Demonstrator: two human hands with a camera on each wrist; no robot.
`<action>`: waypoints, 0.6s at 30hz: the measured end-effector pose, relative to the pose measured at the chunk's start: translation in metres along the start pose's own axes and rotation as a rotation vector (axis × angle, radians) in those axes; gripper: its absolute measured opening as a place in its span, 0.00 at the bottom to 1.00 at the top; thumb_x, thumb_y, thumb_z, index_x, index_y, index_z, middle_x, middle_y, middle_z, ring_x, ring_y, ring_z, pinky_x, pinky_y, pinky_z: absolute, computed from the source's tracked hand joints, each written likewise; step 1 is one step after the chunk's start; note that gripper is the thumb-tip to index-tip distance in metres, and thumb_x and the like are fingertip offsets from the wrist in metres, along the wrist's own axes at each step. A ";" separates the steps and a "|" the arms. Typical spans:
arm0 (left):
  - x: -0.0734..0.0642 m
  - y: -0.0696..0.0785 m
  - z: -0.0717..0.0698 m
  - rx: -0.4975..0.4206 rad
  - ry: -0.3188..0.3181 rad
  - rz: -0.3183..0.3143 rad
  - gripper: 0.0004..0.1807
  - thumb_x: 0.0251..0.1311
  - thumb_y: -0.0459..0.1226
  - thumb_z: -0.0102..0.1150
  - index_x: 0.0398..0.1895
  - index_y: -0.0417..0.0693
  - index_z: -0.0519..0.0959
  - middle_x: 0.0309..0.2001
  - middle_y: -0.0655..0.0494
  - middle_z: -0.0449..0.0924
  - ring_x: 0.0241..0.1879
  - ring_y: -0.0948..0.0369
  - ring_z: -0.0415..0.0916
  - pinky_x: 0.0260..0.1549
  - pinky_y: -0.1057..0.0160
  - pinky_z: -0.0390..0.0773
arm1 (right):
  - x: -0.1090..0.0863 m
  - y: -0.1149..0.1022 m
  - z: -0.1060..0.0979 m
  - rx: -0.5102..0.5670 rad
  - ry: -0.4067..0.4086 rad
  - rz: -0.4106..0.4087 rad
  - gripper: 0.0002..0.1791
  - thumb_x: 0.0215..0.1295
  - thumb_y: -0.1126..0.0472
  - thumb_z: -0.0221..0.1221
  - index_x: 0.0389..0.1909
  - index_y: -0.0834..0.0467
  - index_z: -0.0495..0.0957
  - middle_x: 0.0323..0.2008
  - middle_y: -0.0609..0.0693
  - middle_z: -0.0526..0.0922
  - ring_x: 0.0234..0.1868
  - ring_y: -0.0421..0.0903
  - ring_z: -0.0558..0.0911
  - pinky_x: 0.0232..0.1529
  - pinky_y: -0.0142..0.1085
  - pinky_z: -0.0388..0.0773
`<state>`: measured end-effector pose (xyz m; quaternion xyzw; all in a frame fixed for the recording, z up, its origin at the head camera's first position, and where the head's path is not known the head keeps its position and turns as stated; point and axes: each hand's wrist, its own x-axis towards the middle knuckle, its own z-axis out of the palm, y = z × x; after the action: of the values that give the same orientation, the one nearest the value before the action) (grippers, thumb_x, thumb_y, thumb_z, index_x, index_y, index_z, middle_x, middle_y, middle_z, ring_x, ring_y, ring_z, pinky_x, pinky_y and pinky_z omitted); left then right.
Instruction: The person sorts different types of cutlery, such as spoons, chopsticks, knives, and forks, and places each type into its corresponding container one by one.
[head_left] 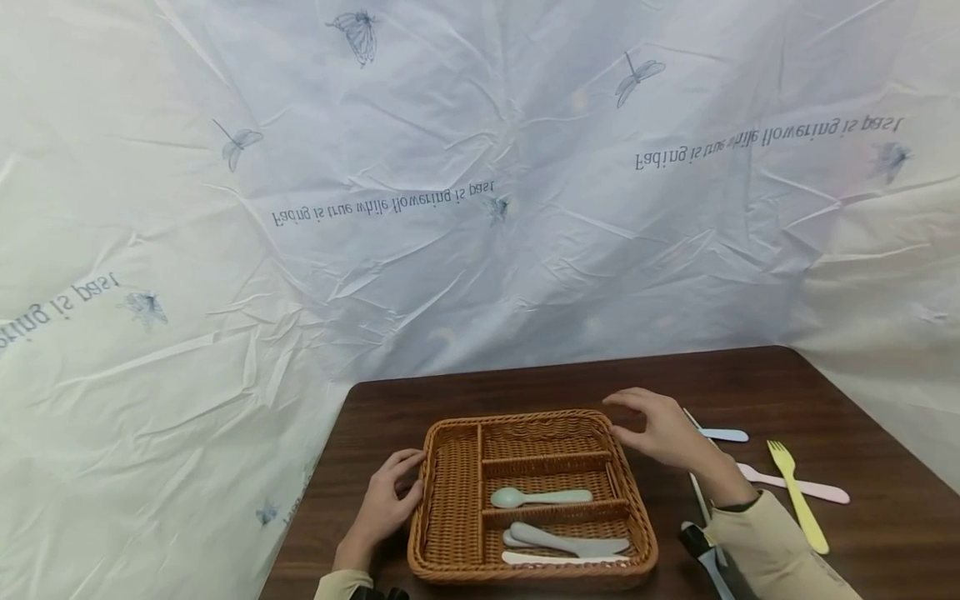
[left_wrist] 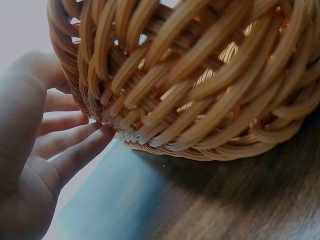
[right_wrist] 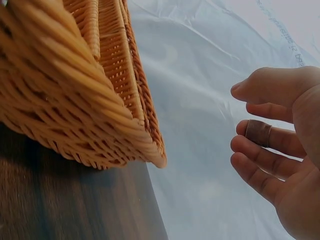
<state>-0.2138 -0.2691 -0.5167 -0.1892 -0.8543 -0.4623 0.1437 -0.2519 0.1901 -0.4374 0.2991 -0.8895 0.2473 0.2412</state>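
Smooth grey cutlery (head_left: 546,538) lay in the near right compartment of the brown, rectangular wicker basket (head_left: 532,575) on the dark wooden table (head_left: 465,395). My left hand (head_left: 381,502), fingers parted, touched the basket's left wall. My right hand (head_left: 663,427) held nothing, fingers spread, beside the far right corner. The step appeared to be basket positioning; the next move likely called for right-hand contact.
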 end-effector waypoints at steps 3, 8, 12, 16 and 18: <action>0.000 0.000 0.000 0.006 0.004 -0.020 0.23 0.60 0.26 0.59 0.60 0.43 0.77 0.58 0.51 0.73 0.58 0.50 0.74 0.43 0.63 0.84 | -0.003 0.003 -0.002 -0.003 0.005 0.001 0.23 0.53 0.62 0.71 0.53 0.55 0.81 0.50 0.53 0.82 0.45 0.53 0.83 0.37 0.46 0.82; -0.001 0.010 0.001 0.009 0.013 -0.054 0.22 0.59 0.23 0.58 0.59 0.37 0.77 0.58 0.43 0.73 0.58 0.45 0.74 0.43 0.57 0.84 | -0.008 0.007 -0.005 -0.013 0.003 0.019 0.23 0.53 0.62 0.70 0.52 0.56 0.81 0.49 0.54 0.82 0.43 0.51 0.83 0.34 0.43 0.81; -0.001 0.031 -0.004 0.006 -0.006 -0.049 0.22 0.59 0.22 0.56 0.59 0.31 0.75 0.57 0.36 0.72 0.57 0.42 0.74 0.43 0.57 0.84 | -0.012 0.012 -0.007 -0.030 0.006 0.040 0.23 0.53 0.61 0.71 0.52 0.55 0.81 0.49 0.53 0.82 0.42 0.49 0.83 0.35 0.42 0.82; 0.000 0.035 -0.005 0.006 -0.014 -0.038 0.22 0.60 0.23 0.56 0.59 0.30 0.75 0.58 0.35 0.72 0.57 0.41 0.73 0.43 0.57 0.84 | -0.016 0.017 -0.011 -0.041 0.012 0.056 0.23 0.53 0.61 0.71 0.52 0.56 0.81 0.50 0.55 0.82 0.45 0.54 0.83 0.38 0.48 0.83; 0.001 0.027 -0.002 0.008 0.000 -0.029 0.22 0.60 0.22 0.56 0.59 0.31 0.75 0.58 0.36 0.72 0.57 0.41 0.73 0.42 0.55 0.84 | -0.017 0.020 -0.013 -0.049 0.015 0.063 0.23 0.53 0.61 0.71 0.52 0.57 0.81 0.50 0.56 0.82 0.46 0.56 0.83 0.39 0.50 0.82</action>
<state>-0.2017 -0.2571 -0.4951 -0.1763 -0.8587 -0.4610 0.1377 -0.2490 0.2190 -0.4434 0.2630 -0.9024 0.2351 0.2475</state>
